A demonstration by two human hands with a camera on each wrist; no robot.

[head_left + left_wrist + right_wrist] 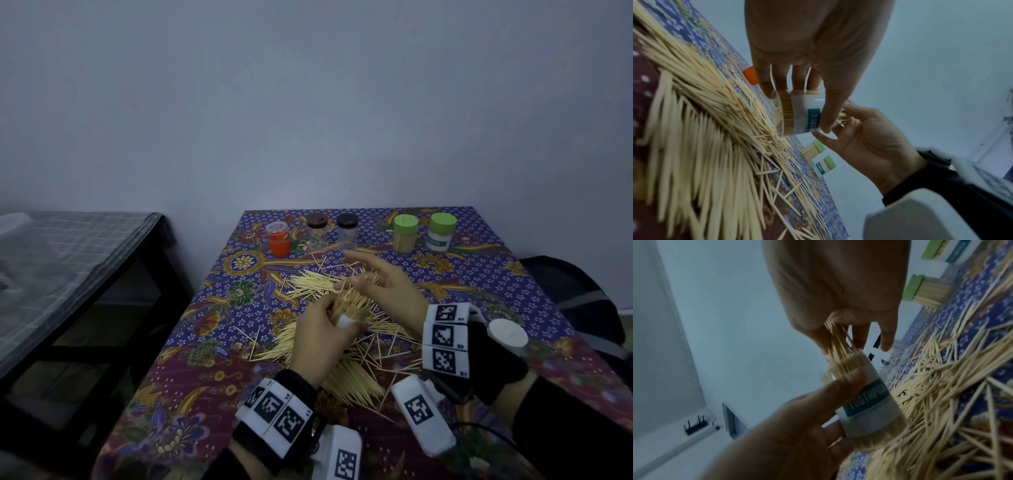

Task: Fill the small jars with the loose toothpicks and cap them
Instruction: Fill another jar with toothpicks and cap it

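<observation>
- Left hand (320,337) grips a small clear plastic jar (865,395), thumb and fingers curled round its white label w/ a teal "TOOTHPICK" band; jar tilted, mouth toward the right hand.
- Jar is packed w/ thin pale wooden toothpicks; a bunch sticks out past the rim, fanned and uneven.
- Right hand (383,284) sits just beyond the jar mouth, fingers (858,335) mostly straight and slightly spread, touching the protruding tips; not wrapped round anything.
- Loose toothpicks (346,373) lie in a dense, spiky heap under and round both hands, w/ strays scattered at odd angles out to the sides.
- Tablecloth (212,383): patterned fabric, blue w/ small white flowers, gold and maroon floral swirls.
- Beyond the hands, a row of small cylinder jars: orange jar (279,240) w/ a clear lid, far left; two clear jars w/ dark brown lids (331,222), contents unclear; two green-capped jars (424,233) to the right, one showing packed toothpicks, the other a white and teal label.
- White round cap (507,333) lies just right of the right wrist, flat on the cloth.
- Both wrists wear black bands w/ white blocks printed w/ black square markers.
</observation>
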